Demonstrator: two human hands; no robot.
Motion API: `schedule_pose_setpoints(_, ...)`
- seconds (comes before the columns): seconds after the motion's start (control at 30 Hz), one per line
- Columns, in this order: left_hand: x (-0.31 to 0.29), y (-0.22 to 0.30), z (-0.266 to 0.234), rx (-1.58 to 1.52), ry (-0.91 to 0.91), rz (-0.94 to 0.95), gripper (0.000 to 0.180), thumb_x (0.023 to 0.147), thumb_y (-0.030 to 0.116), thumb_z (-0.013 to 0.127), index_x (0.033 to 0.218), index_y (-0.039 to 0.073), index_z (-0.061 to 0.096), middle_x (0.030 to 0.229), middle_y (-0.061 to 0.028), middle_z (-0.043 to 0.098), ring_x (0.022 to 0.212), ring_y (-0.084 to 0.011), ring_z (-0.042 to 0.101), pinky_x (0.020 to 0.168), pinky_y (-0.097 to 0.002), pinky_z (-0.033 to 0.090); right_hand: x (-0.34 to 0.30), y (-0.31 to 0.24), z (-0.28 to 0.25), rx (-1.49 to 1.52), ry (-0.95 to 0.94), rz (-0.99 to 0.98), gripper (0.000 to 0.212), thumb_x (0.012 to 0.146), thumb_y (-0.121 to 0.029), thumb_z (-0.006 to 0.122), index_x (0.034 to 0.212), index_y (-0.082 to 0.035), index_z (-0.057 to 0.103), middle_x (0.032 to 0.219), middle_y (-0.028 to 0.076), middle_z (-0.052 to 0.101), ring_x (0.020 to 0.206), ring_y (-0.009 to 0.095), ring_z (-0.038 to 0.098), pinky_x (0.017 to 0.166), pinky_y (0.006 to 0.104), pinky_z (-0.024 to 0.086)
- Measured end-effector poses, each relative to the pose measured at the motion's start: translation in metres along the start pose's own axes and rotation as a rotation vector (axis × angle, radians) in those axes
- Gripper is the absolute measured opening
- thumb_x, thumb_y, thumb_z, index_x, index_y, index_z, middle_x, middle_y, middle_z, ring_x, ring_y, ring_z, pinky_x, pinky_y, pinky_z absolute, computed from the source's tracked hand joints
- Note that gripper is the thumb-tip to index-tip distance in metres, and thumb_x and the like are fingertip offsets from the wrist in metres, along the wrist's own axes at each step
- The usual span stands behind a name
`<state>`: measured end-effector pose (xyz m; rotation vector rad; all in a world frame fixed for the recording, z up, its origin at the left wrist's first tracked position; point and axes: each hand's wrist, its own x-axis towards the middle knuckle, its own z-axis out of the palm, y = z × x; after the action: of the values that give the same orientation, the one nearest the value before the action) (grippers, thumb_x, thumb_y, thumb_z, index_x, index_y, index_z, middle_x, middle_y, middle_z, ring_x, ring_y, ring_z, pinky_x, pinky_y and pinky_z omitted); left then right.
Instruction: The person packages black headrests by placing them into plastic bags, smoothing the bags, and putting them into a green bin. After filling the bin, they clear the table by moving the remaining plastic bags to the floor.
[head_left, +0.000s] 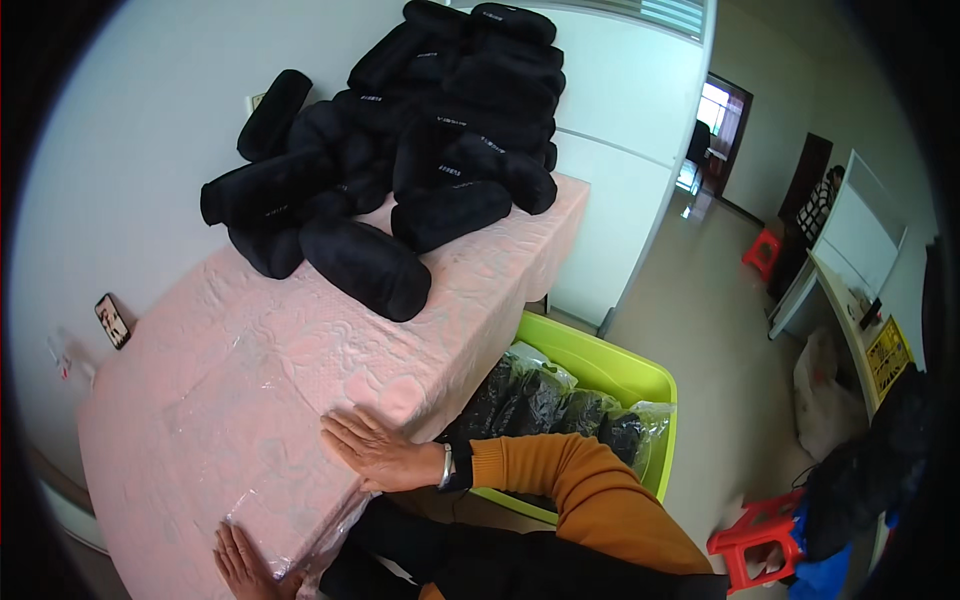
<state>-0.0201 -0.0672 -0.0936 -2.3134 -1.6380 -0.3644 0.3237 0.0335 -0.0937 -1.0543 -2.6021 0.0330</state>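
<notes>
Right hand (385, 455) lies palm down at the near right edge of the pink quilted tablecloth (450, 340), flattened out, fingers extended and close together, pointing up-left. From my remote seat I see a silver bracelet (447, 465) at its wrist, then a ribbed orange-brown knit sleeve (600, 490). Left hand (245, 568), partly cut off by the lower edge of my view, rests palm down on the near side, fingers straight, slightly spread.

Between the hands and just beyond them: a clear, thin plastic sheet or bag (235, 415), spread flat on the cloth, glossy and creased near the left fingers. I cannot tell which, nor whether the right fingertips press film or cloth.

Farther up the table, well apart from both hands, I note a large heap of black, plush-looking rounded cushions (400, 140), stacked against the wall; the nearest black cushion (367, 268) lies aslant on the cloth. Left of the table, a phone with a lit screen (112, 320) leans by the wall.

Right of the table, on the floor: a lime-green plastic bin (610, 352) holding black items in clear bags (545, 400). Farther right I log a red plastic stool (740, 545), a pale sack (825, 385) and, toward the back, a person in a checked top (815, 215).
</notes>
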Motion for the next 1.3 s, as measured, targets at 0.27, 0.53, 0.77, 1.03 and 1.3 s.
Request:
schedule_pose_setpoints(0.27, -0.001, 0.016, -0.012, 0.025, -0.033, -0.056, 0.103, 0.081, 0.069, 0.060, 0.149, -0.003, 0.031, 0.151, -0.0255, 0.035, 0.138, -0.0435, 0.034, 0.109, -0.0577, 0.031, -0.002, 0.009, -0.018, 0.293, 0.010, 0.058, 0.099, 0.086, -0.049, 0.064, 0.147, 0.014, 0.018, 0.157, 0.030, 0.014, 0.148, 0.040, 0.010, 0.119, 0.0514, 0.012)
schedule_pose_setpoints(0.53, 0.000, 0.026, -0.014, -0.044, -0.021, -0.122, 0.111, 0.061, 0.044, 0.084, 0.142, -0.011, 0.032, 0.146, -0.0323, 0.035, 0.135, -0.0482, 0.035, 0.111, -0.0562, 0.027, 0.060, -0.034, 0.030, 0.303, 0.207, -0.196, 0.089, 0.090, -0.050, 0.058, 0.141, 0.017, 0.029, 0.152, 0.033, 0.021, 0.144, 0.044, 0.020, 0.117, 0.0528, 0.018)
schedule_pose_setpoints(0.77, -0.005, 0.013, -0.031, -0.047, -0.085, -0.207, 0.116, 0.062, 0.061, 0.079, 0.143, -0.008, 0.033, 0.149, -0.0267, 0.035, 0.140, -0.0419, 0.032, 0.115, -0.0556, 0.023, 0.035, -0.007, -0.007, 0.057, -0.058, -0.136, 0.090, 0.091, -0.056, 0.053, 0.143, 0.014, 0.031, 0.152, 0.031, 0.026, 0.145, 0.042, 0.022, 0.118, 0.0509, 0.018)
schedule_pose_setpoints(1.03, -0.024, 0.002, -0.035, -0.031, -0.126, -0.252, 0.117, 0.063, 0.067, 0.074, 0.144, -0.007, 0.033, 0.151, -0.0244, 0.033, 0.142, -0.0397, 0.030, 0.117, -0.0550, 0.019, 0.022, 0.005, -0.016, -0.005, -0.084, -0.100, 0.096, 0.093, -0.062, 0.048, 0.148, 0.012, 0.020, 0.156, 0.029, 0.021, 0.147, 0.039, 0.018, 0.119, 0.0519, 0.013)
schedule_pose_setpoints(1.3, -0.040, 0.011, -0.036, 0.005, -0.107, -0.247, 0.119, 0.064, 0.070, 0.071, 0.145, -0.007, 0.029, 0.152, -0.0242, 0.032, 0.144, -0.0396, 0.028, 0.117, -0.0564, 0.017, -0.006, 0.003, -0.019, -0.106, -0.037, -0.065, 0.095, 0.092, -0.058, 0.052, 0.148, 0.012, 0.020, 0.156, 0.029, 0.018, 0.147, 0.040, 0.016, 0.118, 0.0541, 0.011)
